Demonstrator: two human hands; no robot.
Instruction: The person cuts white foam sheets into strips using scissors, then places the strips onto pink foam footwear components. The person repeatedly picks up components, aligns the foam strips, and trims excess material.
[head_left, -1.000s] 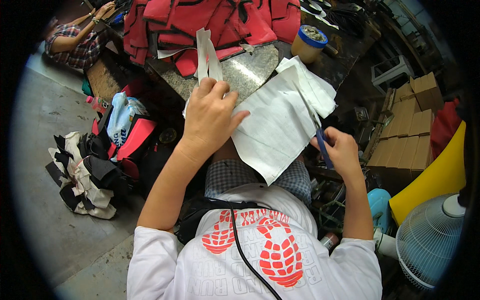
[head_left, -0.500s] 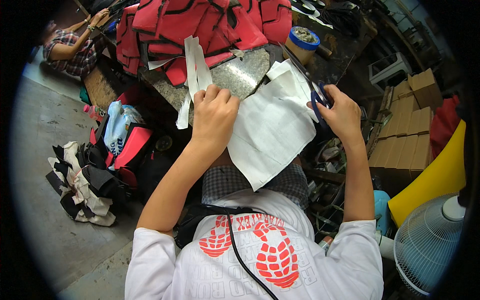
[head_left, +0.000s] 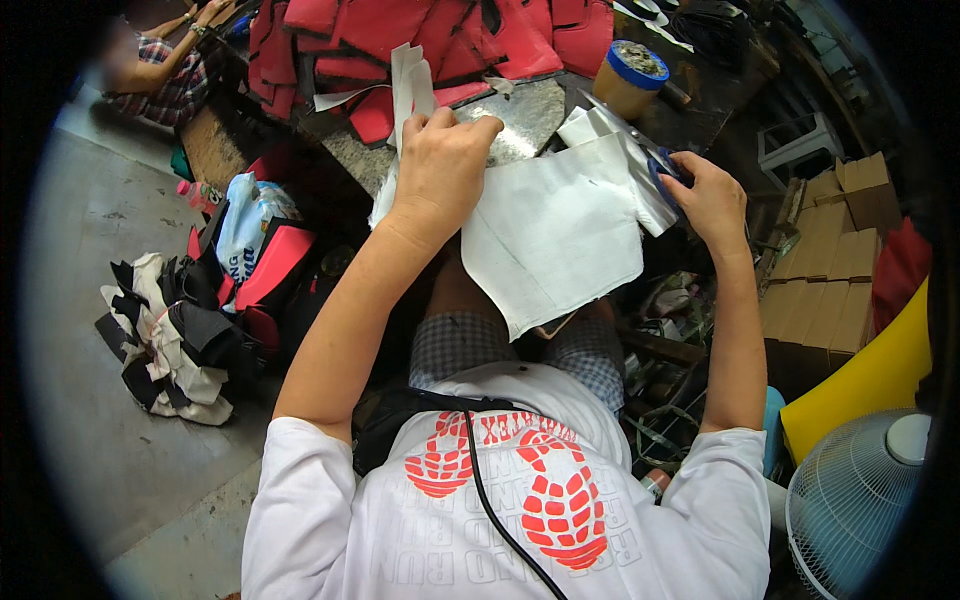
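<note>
My left hand (head_left: 438, 172) is closed, pinching white fabric; long narrow strips (head_left: 411, 85) of it stick up beyond the knuckles. Beside that hand a larger white fabric sheet (head_left: 555, 235) hangs over my lap, its lower edge curved. The fingertips are hidden, so I cannot tell whether they grip the sheet as well as the strips. My right hand (head_left: 712, 205) is wrapped round the dark blue handles of a pair of scissors (head_left: 664, 170). Their blades point up and left, along folded white fabric at the sheet's right side, which partly covers them.
Red pieces with black edges (head_left: 400, 35) are heaped on the worktable beyond a grey stone slab (head_left: 525, 112). A blue-rimmed jar (head_left: 630, 80) stands at its right. Cartons (head_left: 825, 255) and a fan (head_left: 860, 500) are on the right; scraps (head_left: 175, 340) and another person (head_left: 165, 75) on the left.
My left hand has moved up and slightly right with the strips, its index finger now reaching out to the right. My right hand and the scissors have shifted a little right.
</note>
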